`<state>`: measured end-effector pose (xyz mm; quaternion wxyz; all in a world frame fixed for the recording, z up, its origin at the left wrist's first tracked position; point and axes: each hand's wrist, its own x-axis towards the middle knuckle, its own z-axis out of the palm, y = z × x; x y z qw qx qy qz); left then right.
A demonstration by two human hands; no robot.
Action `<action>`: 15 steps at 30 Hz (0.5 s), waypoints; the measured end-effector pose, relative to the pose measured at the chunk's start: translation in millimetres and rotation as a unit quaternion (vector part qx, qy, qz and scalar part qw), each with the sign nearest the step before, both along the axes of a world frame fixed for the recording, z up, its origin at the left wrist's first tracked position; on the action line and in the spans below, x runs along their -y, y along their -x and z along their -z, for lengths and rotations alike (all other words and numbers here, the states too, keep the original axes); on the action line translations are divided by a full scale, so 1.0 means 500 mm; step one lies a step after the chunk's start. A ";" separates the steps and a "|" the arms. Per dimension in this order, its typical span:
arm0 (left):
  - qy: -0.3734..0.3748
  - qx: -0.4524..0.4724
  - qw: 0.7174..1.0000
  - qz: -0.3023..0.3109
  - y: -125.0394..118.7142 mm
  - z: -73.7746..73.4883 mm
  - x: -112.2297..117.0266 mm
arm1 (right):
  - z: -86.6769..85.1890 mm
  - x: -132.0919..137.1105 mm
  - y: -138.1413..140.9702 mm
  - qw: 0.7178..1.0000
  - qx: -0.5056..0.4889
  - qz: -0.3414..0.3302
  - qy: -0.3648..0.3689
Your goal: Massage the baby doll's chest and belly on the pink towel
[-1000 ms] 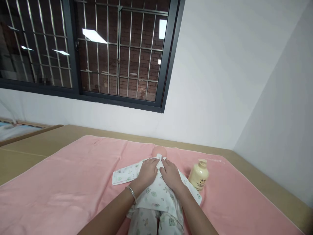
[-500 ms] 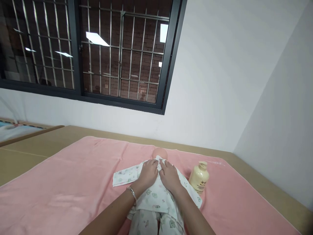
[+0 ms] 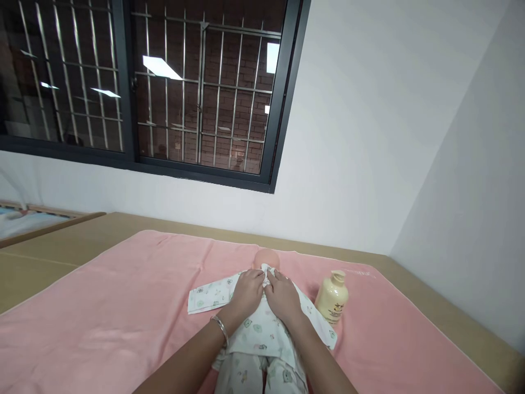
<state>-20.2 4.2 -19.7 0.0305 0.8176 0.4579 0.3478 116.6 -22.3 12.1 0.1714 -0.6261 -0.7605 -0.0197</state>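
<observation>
A baby doll [image 3: 266, 258] lies on its back on a pink mat, its head toward the wall. It wears a white patterned long-sleeved top [image 3: 260, 332] and matching trousers [image 3: 241, 375]. My left hand [image 3: 248, 291] and my right hand [image 3: 283, 294] meet at the neck of the top, both with curled fingers pinching the cloth at the collar. The fingertips partly hide what they grip there. One sleeve stretches out to the left; the other slants down to the right. A bracelet [image 3: 221, 328] circles my left wrist.
A pale yellow pump bottle [image 3: 332, 298] stands on the pink mat [image 3: 123, 306], right of the doll by the right sleeve. The mat covers a tan table [image 3: 45, 273] against a white wall [image 3: 348, 137]. A barred window [image 3: 200, 98] is above.
Both hands stay at the collar, with only a slight shift of the fingers and cloth there. The whole view has moved a little.
</observation>
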 end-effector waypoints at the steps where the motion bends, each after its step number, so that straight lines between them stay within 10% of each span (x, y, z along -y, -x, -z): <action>1: -0.011 0.014 1.000 -0.006 0.000 0.004 0.002 | -0.001 0.003 0.000 1.000 0.001 -0.001 -0.006; 10: 0.043 0.085 0.989 -0.115 -0.004 0.015 0.008 | -0.003 0.027 0.002 0.996 -0.042 0.080 -0.026; 15: 0.073 0.057 0.994 -0.050 0.001 0.010 -0.009 | 0.006 -0.001 -0.008 0.999 -0.033 0.030 -0.011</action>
